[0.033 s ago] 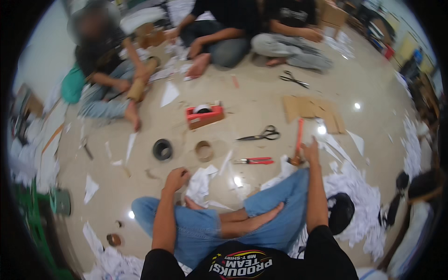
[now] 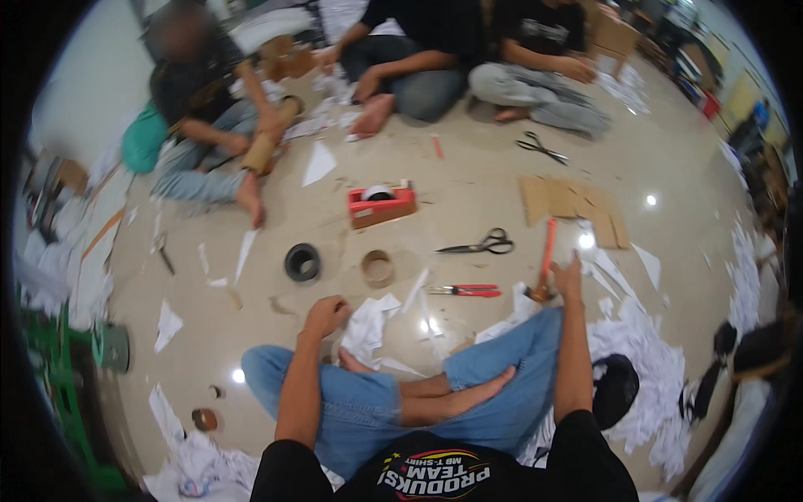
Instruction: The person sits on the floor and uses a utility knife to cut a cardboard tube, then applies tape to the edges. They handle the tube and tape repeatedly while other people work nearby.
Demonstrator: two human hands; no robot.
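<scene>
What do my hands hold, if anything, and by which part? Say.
No hold can be confirmed: right hand beside the orange-handled tool, left hand beside white cloth.

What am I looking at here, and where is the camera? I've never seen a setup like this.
There is no machine: these are a person's own bare hands. The view comes from a wide fisheye camera worn on the head, looking down, so straight edges bend. On the floor lie a red tape dispenser, black roll, brown roll and scissors. The left hand is beside white scrap, the right hand beside an orange-handled tool; whether either is gripped is unclear.
</scene>
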